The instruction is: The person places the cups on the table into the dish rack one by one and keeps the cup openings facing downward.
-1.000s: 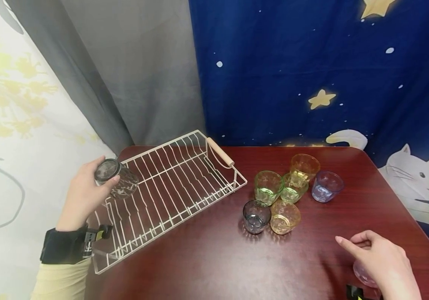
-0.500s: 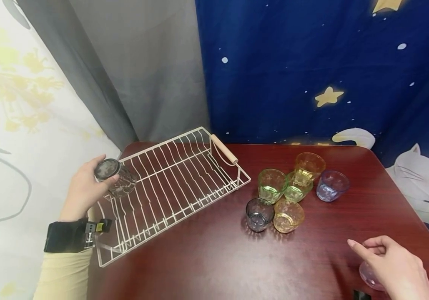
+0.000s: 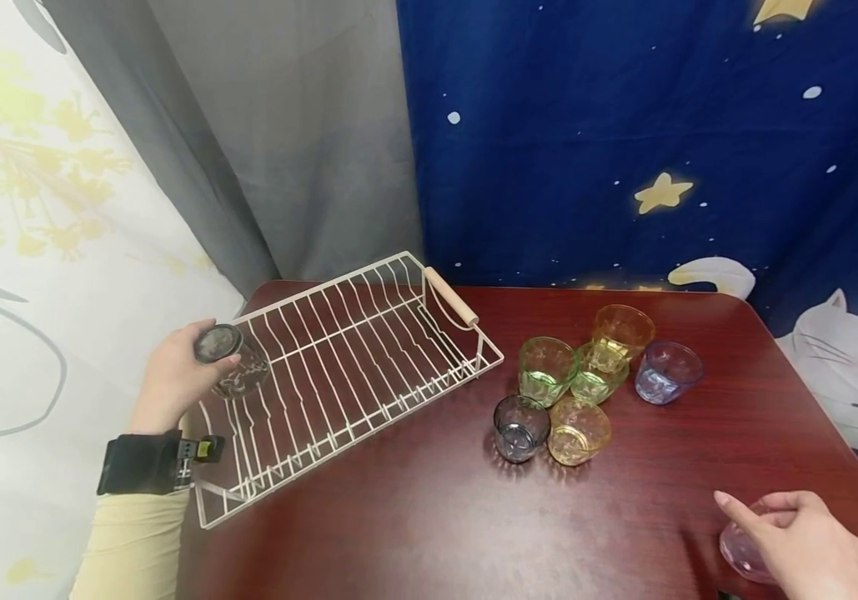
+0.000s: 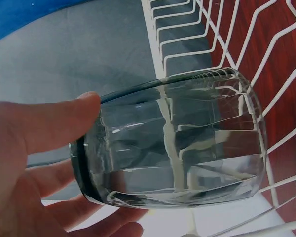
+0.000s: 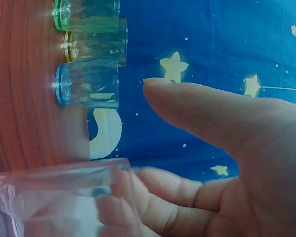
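My left hand [image 3: 173,375] holds a smoky grey glass [image 3: 243,367] tilted, its base toward me and its mouth toward the rack. In the left wrist view, the thumb and fingers grip this grey glass [image 4: 167,148] around its base edge. The glass is over the left end of a white wire dish rack [image 3: 322,287]. At the lower right, my right hand [image 3: 811,533] is at a pink glass [image 3: 740,552] on the table. In the right wrist view, its fingers lie loosely bent behind the pink glass [image 5: 54,197], while the thumb stays apart from it.
Right of the rack stand a dark grey glass [image 3: 521,433], a yellow glass [image 3: 579,433], a green glass [image 3: 547,375], a light green glass [image 3: 599,375], an amber glass [image 3: 624,329] and a blue glass [image 3: 667,375]. The rack has a wooden handle [image 3: 451,297]. Curtains hang behind.
My right hand has moved right and down around the pink glass. My left hand has kept the grey glass over the rack's left end, moving slightly. The head view has shifted a little.
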Tool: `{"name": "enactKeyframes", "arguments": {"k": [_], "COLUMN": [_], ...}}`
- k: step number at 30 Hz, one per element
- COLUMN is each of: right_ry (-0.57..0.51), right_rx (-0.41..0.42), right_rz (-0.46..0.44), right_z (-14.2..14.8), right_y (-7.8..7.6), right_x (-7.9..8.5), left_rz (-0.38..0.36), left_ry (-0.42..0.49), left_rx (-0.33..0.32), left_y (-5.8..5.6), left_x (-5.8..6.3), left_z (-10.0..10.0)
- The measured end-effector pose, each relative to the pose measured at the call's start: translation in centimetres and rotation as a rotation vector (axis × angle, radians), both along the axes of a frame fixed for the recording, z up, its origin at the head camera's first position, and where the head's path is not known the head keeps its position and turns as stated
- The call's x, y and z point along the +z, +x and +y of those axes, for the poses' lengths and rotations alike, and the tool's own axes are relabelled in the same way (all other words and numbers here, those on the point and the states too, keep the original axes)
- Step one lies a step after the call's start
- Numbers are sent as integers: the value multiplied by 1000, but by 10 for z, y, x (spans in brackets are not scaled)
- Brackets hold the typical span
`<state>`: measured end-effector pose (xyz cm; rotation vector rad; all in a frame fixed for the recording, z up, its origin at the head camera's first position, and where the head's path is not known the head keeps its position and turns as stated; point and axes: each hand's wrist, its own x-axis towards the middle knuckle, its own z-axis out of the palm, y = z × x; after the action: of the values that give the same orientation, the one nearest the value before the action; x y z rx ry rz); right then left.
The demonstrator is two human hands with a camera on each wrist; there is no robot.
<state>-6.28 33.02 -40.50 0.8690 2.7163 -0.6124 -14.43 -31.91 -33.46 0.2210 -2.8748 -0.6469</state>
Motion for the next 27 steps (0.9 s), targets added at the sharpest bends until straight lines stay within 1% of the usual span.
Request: {"name": "enactKeyframes", "arguments": {"k": [4, 8, 11, 16, 22, 27], "right_ry": [-6, 24, 53, 72, 64, 58], "right_rx": [-11, 55, 90, 86, 87, 92], "right_rz": [3, 33, 26, -22, -15, -20], "right_z": [1, 3, 4, 3, -2, -2], "right_y": [3, 2, 1, 0, 0, 0], "right_x": [-4, -8, -11, -12, -8, -10], "left_rz": [-40, -59, -69, -71, -76, -92], "left_ry": [17, 26, 28, 34, 43, 31], "left_rx": [8, 10, 17, 27, 26, 11], "left_y": [-2, -3, -4, -5, -5, -6], "left_x": [-4, -7, -9, -13, -14, -16], "left_z": [-1, -1, -2, -3, -5, -7]}}
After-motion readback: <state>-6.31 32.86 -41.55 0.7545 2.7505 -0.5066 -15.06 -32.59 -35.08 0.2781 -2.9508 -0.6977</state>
